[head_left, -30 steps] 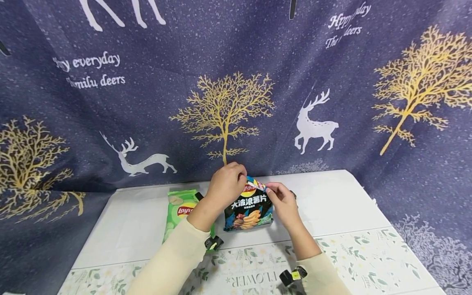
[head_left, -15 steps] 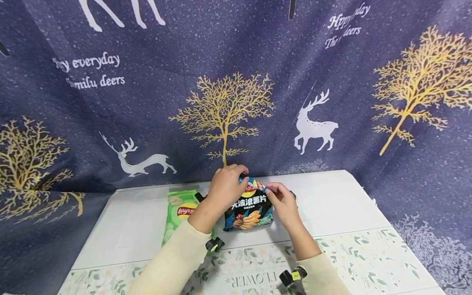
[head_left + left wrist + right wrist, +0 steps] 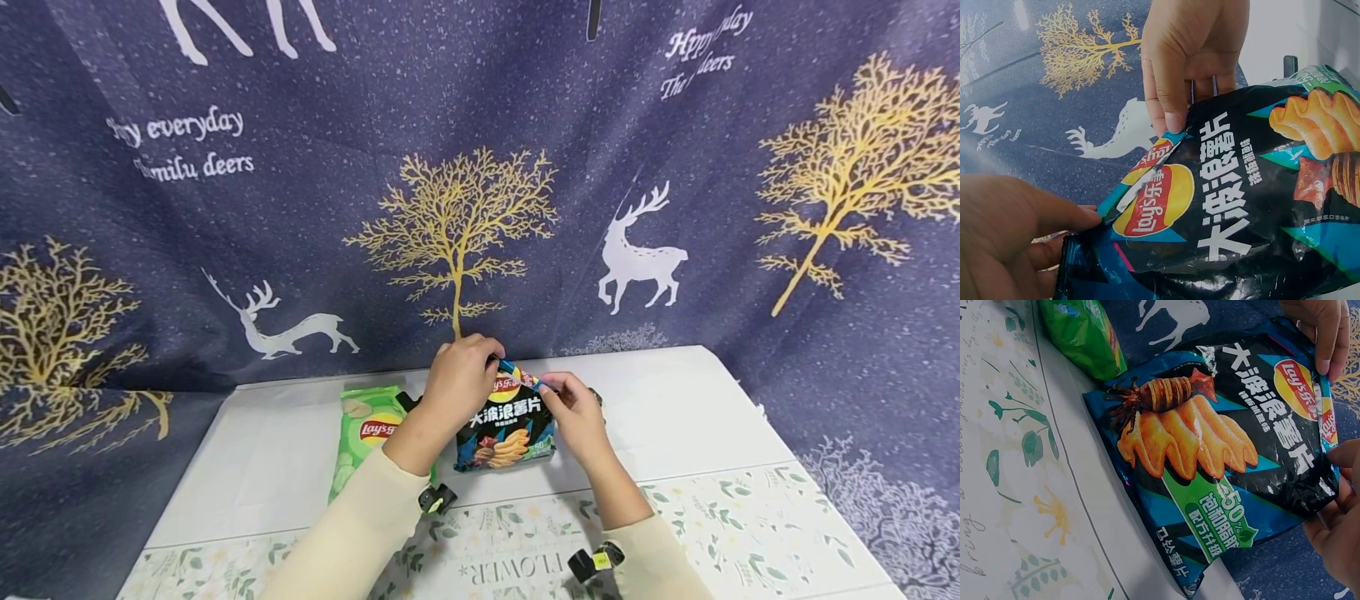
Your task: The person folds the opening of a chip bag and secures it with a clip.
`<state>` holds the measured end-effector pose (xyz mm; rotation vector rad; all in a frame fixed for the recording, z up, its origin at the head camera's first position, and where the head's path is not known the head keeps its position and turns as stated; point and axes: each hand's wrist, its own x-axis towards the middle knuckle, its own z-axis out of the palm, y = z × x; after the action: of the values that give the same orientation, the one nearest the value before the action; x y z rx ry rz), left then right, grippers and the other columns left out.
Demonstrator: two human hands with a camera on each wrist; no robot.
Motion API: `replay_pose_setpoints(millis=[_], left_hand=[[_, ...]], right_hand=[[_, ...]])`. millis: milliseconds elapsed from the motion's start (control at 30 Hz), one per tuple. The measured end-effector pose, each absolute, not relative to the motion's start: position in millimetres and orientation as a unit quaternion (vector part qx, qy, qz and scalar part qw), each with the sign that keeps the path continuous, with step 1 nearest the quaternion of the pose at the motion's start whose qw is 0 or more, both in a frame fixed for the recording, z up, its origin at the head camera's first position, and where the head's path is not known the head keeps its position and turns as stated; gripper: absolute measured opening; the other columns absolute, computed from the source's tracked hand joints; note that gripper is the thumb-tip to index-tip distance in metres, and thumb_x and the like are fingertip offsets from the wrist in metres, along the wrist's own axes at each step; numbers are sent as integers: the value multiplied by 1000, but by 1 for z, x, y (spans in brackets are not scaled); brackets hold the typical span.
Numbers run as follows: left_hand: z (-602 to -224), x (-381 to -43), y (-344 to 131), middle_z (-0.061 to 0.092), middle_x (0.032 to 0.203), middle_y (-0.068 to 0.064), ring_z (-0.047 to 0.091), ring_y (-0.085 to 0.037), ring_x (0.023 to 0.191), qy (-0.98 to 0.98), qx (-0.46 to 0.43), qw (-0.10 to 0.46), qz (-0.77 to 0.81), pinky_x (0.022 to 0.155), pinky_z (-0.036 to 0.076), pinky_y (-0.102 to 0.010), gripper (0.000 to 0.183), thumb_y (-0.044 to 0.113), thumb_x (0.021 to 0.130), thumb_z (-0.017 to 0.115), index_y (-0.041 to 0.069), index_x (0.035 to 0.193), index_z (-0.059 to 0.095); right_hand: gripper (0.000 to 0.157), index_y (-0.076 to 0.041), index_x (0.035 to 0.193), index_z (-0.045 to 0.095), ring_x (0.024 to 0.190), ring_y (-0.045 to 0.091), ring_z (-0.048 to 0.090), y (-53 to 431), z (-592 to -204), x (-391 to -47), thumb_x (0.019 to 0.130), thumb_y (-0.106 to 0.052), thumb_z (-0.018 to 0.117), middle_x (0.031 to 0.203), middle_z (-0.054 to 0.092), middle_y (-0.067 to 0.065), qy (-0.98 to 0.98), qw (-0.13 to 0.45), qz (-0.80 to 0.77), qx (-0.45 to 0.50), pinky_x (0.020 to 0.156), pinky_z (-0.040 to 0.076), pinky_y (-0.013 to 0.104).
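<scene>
A black and blue Lay's chip bag (image 3: 506, 442) stands on the table, its front printed with ridged chips. My left hand (image 3: 459, 377) pinches the bag's upper left edge between thumb and fingers. At the upper right corner, my right hand (image 3: 581, 419) pinches the same edge, its other fingers behind the bag. Between the thumbs runs a folded-over strip (image 3: 1155, 156) crossing the logo, with a pale, silvery line along it in the left wrist view. From the right wrist, the bag's lower front (image 3: 1191, 450) shows whole and puffed out.
A green Lay's bag (image 3: 367, 429) lies left of the black one, partly behind my left forearm. The white table (image 3: 675, 417) has a leaf-patterned strip along the near side. A dark blue curtain (image 3: 300, 208) with deer and trees hangs right behind the table.
My left hand has shifted slightly right and its fingers have re-formed along the top edge. The strip between the hands now looks narrower and more folded. The right hand stays put.
</scene>
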<state>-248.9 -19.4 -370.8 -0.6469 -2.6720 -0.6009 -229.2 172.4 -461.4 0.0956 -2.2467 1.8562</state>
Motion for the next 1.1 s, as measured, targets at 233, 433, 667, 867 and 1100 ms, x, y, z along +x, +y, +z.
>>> replay_pose_setpoints(millis=[233, 433, 667, 867, 1100], left_hand=[[-371, -249, -19, 75, 103, -1, 71, -21, 93, -937, -224, 165, -211, 90, 52, -45, 14, 12, 97, 68, 16, 107, 76], [-371, -248, -18, 75, 103, -1, 71, -20, 95, -938, -221, 166, -211, 92, 52, -46, 14, 12, 98, 66, 16, 107, 77], [-371, -248, -17, 74, 102, -1, 71, -20, 95, -937, -226, 169, -206, 91, 52, -46, 14, 12, 98, 66, 16, 107, 77], [-371, -248, -17, 74, 103, -1, 71, -20, 94, -939, -225, 170, -199, 90, 52, -46, 14, 12, 98, 66, 16, 107, 77], [-371, -248, -17, 74, 102, -1, 71, -20, 93, -937, -226, 169, -207, 90, 52, -46, 15, 12, 99, 65, 16, 107, 77]], right_hand=[[23, 7, 119, 64, 104, 9, 64, 170, -454, -225, 100, -5, 60, 119, 68, 23, -768, 107, 630, 35, 90, 50, 13], [23, 2, 119, 66, 100, 2, 63, 175, -475, -237, 100, -10, 63, 119, 69, 21, -760, 123, 638, 32, 88, 50, 13], [24, -1, 119, 67, 102, 4, 64, 177, -477, -237, 100, -14, 64, 119, 69, 19, -751, 125, 647, 37, 90, 50, 14], [24, 0, 119, 67, 102, 4, 63, 176, -477, -238, 100, -14, 64, 119, 69, 20, -748, 119, 652, 34, 90, 50, 13], [23, -5, 118, 69, 96, 6, 63, 177, -477, -238, 102, -20, 61, 113, 70, 17, -760, 133, 635, 31, 85, 50, 15]])
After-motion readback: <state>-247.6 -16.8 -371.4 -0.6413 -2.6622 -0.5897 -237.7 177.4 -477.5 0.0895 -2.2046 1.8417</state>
